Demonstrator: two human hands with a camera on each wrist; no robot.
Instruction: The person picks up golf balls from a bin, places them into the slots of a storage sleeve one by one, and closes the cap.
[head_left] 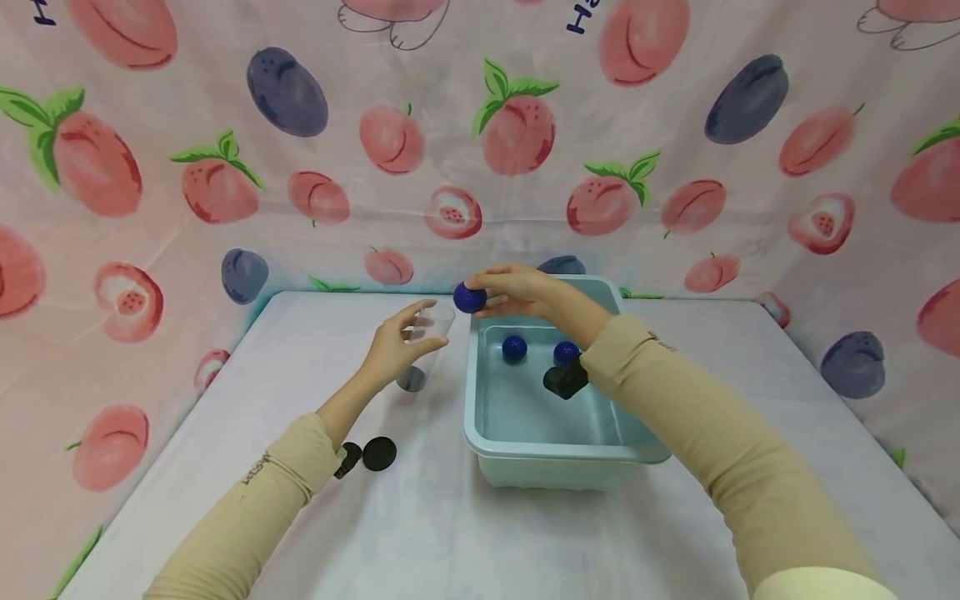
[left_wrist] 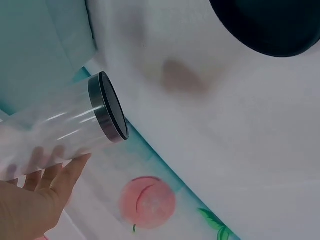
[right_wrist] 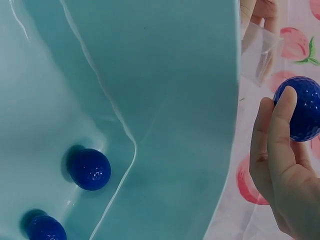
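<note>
A clear plastic cylinder [head_left: 437, 325] with a dark base [head_left: 411, 379] is held by my left hand [head_left: 392, 346], to the left of the light-blue bin [head_left: 570, 452]. In the left wrist view, fingers curve against the cylinder's side [left_wrist: 65, 120]. My right hand [head_left: 517, 287] pinches a dimpled dark-blue golf ball [head_left: 469, 297] just past the bin's left rim, close to the cylinder's upper end. The right wrist view shows the ball [right_wrist: 304, 110] between thumb and fingers. Two more blue golf balls [head_left: 514, 348] lie on the bin floor, one partly hidden by the right wrist gear.
A round black lid [head_left: 379, 453] lies on the white-covered table [head_left: 420, 533], near my left forearm. A fruit-print cloth [head_left: 450, 125] hangs behind the table. Black gear [head_left: 566, 379] on my right wrist hangs over the bin.
</note>
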